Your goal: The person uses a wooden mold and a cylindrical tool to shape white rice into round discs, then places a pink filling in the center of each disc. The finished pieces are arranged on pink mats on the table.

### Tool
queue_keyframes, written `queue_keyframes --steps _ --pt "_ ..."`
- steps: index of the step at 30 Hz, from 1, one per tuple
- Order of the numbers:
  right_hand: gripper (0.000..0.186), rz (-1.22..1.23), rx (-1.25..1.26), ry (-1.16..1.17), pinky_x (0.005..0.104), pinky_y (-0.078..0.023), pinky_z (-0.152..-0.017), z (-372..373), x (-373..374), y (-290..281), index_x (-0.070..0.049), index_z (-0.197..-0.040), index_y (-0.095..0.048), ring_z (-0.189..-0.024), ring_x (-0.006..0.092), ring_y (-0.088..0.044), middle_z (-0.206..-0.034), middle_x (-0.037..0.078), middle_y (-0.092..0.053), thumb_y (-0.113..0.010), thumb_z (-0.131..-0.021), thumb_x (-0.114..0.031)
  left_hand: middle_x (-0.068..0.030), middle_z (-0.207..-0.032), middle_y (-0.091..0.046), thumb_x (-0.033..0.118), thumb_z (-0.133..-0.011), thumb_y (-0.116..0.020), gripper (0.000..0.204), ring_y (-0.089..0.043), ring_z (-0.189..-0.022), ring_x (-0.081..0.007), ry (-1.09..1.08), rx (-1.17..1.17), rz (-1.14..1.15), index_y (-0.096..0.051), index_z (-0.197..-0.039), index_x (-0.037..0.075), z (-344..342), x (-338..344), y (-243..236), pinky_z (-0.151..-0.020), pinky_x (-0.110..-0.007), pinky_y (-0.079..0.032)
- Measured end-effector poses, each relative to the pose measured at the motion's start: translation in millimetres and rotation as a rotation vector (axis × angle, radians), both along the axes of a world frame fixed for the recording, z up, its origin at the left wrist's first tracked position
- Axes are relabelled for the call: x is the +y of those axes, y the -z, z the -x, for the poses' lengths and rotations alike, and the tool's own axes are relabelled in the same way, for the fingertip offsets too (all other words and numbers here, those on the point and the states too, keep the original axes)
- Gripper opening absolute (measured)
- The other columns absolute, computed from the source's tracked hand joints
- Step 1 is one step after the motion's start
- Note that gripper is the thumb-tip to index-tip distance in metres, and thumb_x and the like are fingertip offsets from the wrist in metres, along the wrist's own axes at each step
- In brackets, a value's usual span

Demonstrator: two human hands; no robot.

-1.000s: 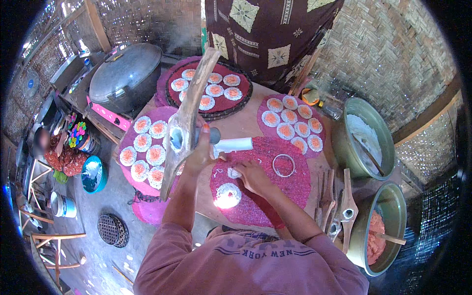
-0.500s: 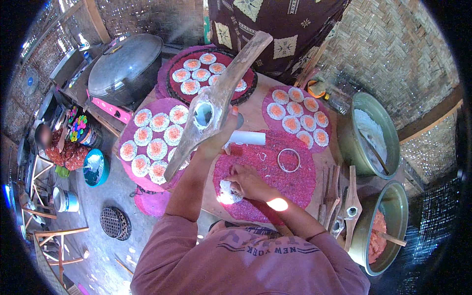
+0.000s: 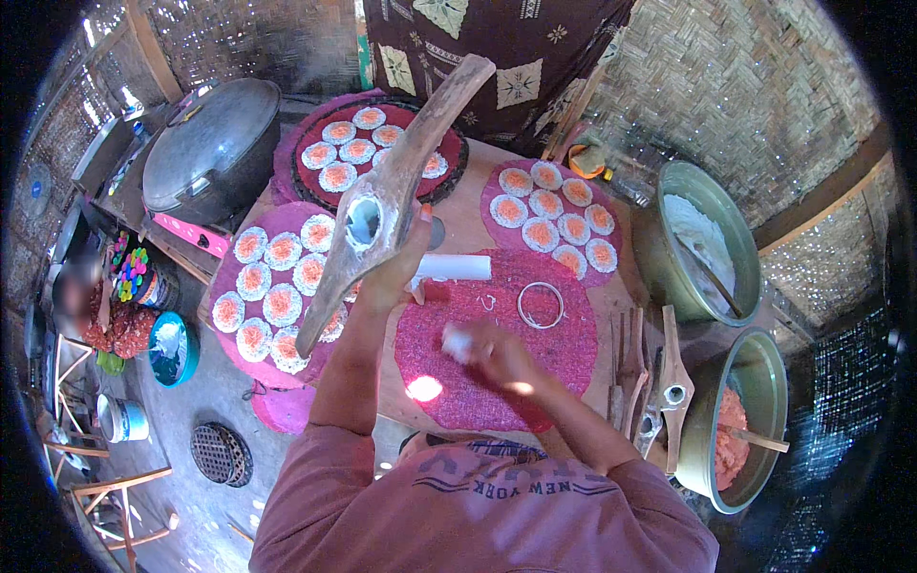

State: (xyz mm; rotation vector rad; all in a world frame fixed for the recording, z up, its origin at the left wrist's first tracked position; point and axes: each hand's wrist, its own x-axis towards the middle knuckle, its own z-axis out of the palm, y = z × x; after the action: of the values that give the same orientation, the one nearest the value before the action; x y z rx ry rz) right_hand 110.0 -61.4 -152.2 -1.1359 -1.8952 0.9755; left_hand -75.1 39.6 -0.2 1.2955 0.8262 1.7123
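Note:
My left hand (image 3: 406,263) is closed around a wooden press (image 3: 409,160), a long weathered bar with a round hole at its middle, held tilted above the table. A white cylinder (image 3: 457,266) shows just right of that hand; whether it joins the press I cannot tell. Over the pink mesh mat (image 3: 564,372) my right hand (image 3: 506,361), blurred by motion, grips a white clump (image 3: 457,342) that looks like dough. A thin white ring (image 3: 519,306) lies on the mat, with a few white scraps beside it.
Pink mats with round white, orange-topped cakes lie left (image 3: 282,250), far (image 3: 357,151) and right (image 3: 545,204). Tubs of white mash (image 3: 702,239) and orange mash (image 3: 732,420) stand right, near more wooden presses (image 3: 673,382). A big lidded pot (image 3: 215,143) stands far left.
My right hand has lifted the white clump off the mat's near part and moved it slightly away from me. The left hand still holds the press. The whole view has shifted a little.

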Motion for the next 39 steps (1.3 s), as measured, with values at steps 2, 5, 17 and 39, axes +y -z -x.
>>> queue_keyframes --steps 2,5,17,39 --pt "0.028 -0.047 0.045 0.299 0.0431 -0.049 -0.084 -12 36 -8 -0.003 -0.115 -0.063 -0.094 0.0371 -0.061 -0.104 0.017 -0.065 -0.058 -0.089 -0.014 0.0026 -0.082 -0.052 0.026 -0.091 -0.067 0.021 -0.049 -0.068 -0.0056 -0.001 0.015 -0.003 -0.057 -0.098 0.008 -2 0 -1 -0.050 -0.023 -0.041" --pt "0.027 -0.155 -0.473 0.249 0.0462 -0.049 -0.081 -21 61 -22 -0.003 -0.113 -0.063 -0.090 0.0395 -0.061 -0.103 0.020 -0.064 -0.058 -0.088 -0.012 0.0019 -0.086 -0.054 0.028 -0.091 -0.067 0.023 -0.050 -0.077 -0.0067 0.031 0.053 0.045 -0.059 -0.098 0.008 -4 -3 1 -0.062 -0.025 -0.044" --pt "0.028 -0.258 -0.760 0.951 0.0476 -0.049 -0.080 -90 23 -6 0.005 -0.105 -0.063 -0.090 0.0394 -0.060 -0.101 0.026 -0.062 -0.063 -0.086 -0.015 -0.0038 -0.087 -0.055 0.028 -0.094 -0.061 0.036 -0.055 -0.045 -0.0129 0.129 -0.039 0.305 -0.043 -0.123 0.016 5 -2 7 -0.033 -0.027 -0.045" --pt "0.035 -0.133 -0.456 0.524 0.0420 -0.046 -0.081 -72 5 6 -0.007 -0.116 -0.066 -0.091 0.0337 -0.056 -0.099 0.017 -0.055 -0.068 -0.081 -0.005 -0.0003 -0.095 -0.050 0.015 -0.092 -0.059 0.016 -0.049 -0.086 -0.0105 -0.046 -0.049 0.082 -0.050 -0.103 0.007 9 11 26 -0.077 -0.029 -0.044"
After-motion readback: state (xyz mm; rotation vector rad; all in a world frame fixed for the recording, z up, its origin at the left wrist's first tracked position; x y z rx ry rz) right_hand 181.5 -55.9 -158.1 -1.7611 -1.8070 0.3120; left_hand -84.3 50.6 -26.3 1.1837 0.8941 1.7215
